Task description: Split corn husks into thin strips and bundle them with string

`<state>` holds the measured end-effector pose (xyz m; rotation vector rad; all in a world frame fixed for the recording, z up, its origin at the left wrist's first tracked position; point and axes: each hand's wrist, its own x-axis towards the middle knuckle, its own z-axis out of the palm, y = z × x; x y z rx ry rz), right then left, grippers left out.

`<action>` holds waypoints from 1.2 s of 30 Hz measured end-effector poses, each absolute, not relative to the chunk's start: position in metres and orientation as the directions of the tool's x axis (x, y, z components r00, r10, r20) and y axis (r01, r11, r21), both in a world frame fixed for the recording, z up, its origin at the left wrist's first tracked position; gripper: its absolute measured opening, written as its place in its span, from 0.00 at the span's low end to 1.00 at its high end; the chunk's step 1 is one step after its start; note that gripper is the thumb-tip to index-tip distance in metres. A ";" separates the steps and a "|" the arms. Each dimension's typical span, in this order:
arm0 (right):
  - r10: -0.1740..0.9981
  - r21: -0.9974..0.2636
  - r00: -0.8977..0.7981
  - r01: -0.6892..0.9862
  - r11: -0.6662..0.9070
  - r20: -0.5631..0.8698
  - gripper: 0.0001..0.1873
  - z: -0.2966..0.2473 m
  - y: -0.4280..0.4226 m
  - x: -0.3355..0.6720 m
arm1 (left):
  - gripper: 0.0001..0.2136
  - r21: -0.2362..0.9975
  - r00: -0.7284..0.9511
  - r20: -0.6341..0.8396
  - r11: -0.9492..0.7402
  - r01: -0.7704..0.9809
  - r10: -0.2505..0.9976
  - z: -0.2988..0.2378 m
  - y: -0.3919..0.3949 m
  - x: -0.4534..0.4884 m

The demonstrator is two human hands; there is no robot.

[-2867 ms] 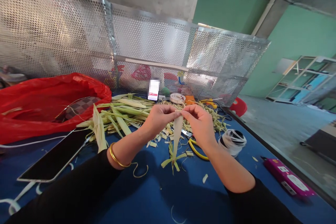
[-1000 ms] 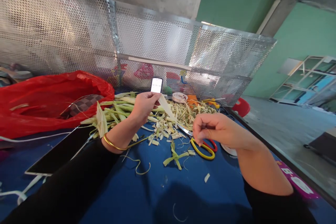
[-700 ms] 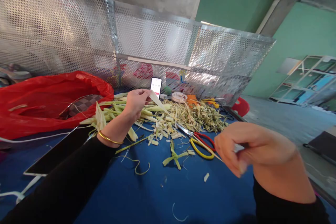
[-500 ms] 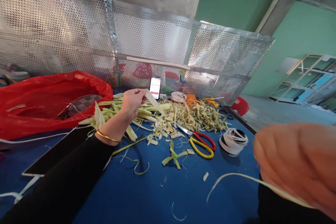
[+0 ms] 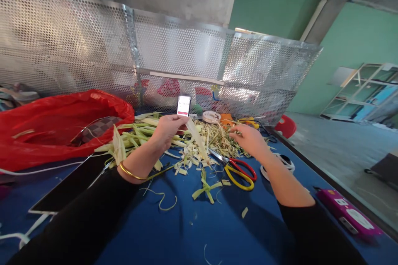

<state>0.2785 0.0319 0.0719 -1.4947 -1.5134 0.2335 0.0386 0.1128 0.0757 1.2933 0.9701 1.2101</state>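
Pinched in my left hand is a pale, flat leaf strip, hanging down to the right over the cut scraps. My right hand reaches over the pile of thin dried shreds, its fingers slightly apart; I make out nothing held there. Below the hands lie scissors with one red and one yellow handle. Beside them is a small green cross woven from leaf. Green leaf stalks are heaped behind my left wrist.
A red plastic bag lies open at the left. A phone stands upright near the perforated metal screen. My right forearm partly covers a spool of white ribbon. A purple packet lies by the table's right edge.
My right hand has swung from the near right side in to the shred pile; the thin strand it trailed is no longer visible in it. My left hand moved slightly right with the leaf strip.
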 end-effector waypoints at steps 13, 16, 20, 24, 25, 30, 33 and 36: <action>0.955 -0.866 0.027 0.429 0.255 0.294 0.14 0.064 0.007 0.209 | 0.08 0.967 0.328 0.254 -0.247 -0.065 0.910 0.078 0.066 0.064; 0.967 -0.780 -0.066 0.579 0.239 0.248 0.14 0.067 0.006 0.217 | 0.07 0.883 0.457 0.404 -0.468 0.033 0.793 0.083 0.071 0.055; 0.958 -0.693 -0.182 0.661 0.286 0.222 0.15 0.070 0.004 0.221 | 0.07 0.649 0.673 0.349 -0.686 0.328 0.652 0.092 0.072 0.042; 0.939 -0.552 -0.296 0.760 0.343 0.176 0.15 0.080 0.000 0.230 | 0.07 0.548 0.673 0.260 -0.680 0.488 0.693 0.098 0.064 0.034; 0.938 -0.517 -0.311 0.783 0.345 0.155 0.15 0.084 -0.001 0.234 | 0.07 0.549 0.672 0.226 -0.662 0.510 0.705 0.098 0.062 0.031; 0.943 -0.464 -0.329 0.829 0.313 0.047 0.10 0.102 -0.009 0.254 | 0.09 0.651 0.657 0.051 -0.524 0.549 0.752 0.083 0.052 0.014; 0.941 -0.508 -0.331 0.800 0.320 0.072 0.08 0.103 -0.012 0.256 | 0.10 0.760 0.621 -0.039 -0.380 0.528 0.783 0.068 0.043 0.002; 0.930 -0.497 -0.197 0.800 0.335 0.311 0.07 0.098 -0.012 0.254 | 0.12 0.859 0.556 -0.099 -0.211 0.466 0.825 0.054 0.032 -0.007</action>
